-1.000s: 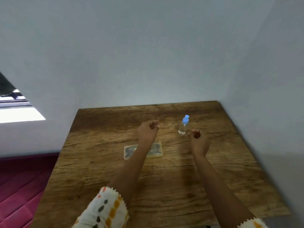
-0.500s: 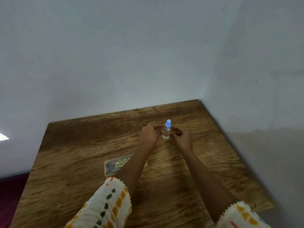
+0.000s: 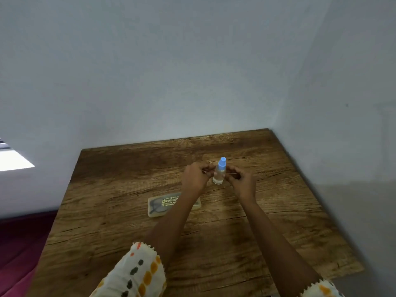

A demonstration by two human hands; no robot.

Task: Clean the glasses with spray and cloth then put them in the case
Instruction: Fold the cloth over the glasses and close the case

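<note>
A small clear spray bottle [image 3: 219,174] with a blue cap stands upright on the wooden table [image 3: 278,232], toward the back. My left hand [image 3: 196,179] and my right hand [image 3: 242,183] sit close on either side of it, fingers pinched shut. Thin wire parts of the glasses [image 3: 234,173] show at the fingertips of both hands; the lenses are too faint to make out. A flat cream case [image 3: 158,205] with printed lettering lies nearer to me, partly hidden under my left forearm.
The table stands in a corner, with grey walls [image 3: 342,103] behind and to the right. Dark red bedding or flooring [image 3: 19,243] lies off its left edge. A bright window strip [image 3: 12,159] shows at far left.
My hands, apart a second ago, have come together around the spray bottle. The view has shifted, so the table sits differently in frame. The case and bottle stay in place.
</note>
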